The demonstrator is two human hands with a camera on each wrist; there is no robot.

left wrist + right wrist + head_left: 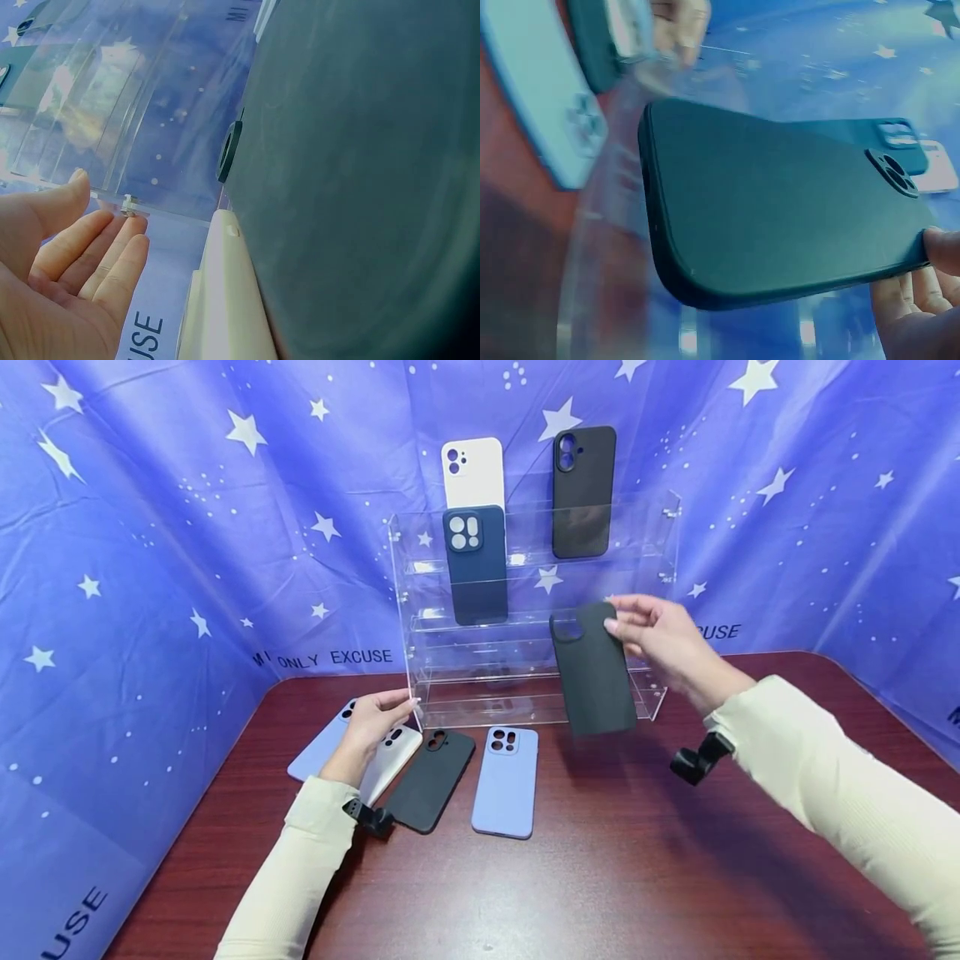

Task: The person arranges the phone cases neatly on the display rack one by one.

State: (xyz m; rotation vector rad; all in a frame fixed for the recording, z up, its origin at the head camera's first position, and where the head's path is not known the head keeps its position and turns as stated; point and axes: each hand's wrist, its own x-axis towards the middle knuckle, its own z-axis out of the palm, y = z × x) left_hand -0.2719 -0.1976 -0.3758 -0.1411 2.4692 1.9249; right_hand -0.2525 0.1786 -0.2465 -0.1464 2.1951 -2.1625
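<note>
My right hand point(663, 631) pinches a black phone case point(596, 672) by one edge, near its camera cutout. The case hangs tilted in front of the clear acrylic display stand point(491, 710); in the right wrist view the thumb point(943, 251) lies on its edge. With fingers mostly straight, my left hand point(371, 722) touches the lower left side of the stand, beside a screw. Under and beside that wrist lie a white phone case point(393, 760), a light blue phone case point(322, 743) and another black phone case point(431, 781).
On the stand, a white case point(474, 472) and a black case point(585, 493) are on the top tier, with a dark blue case point(477, 564) below the white one. Another light blue case point(506, 781) lies on the dark wooden table point(600, 877). A starry blue curtain point(187, 527) hangs behind.
</note>
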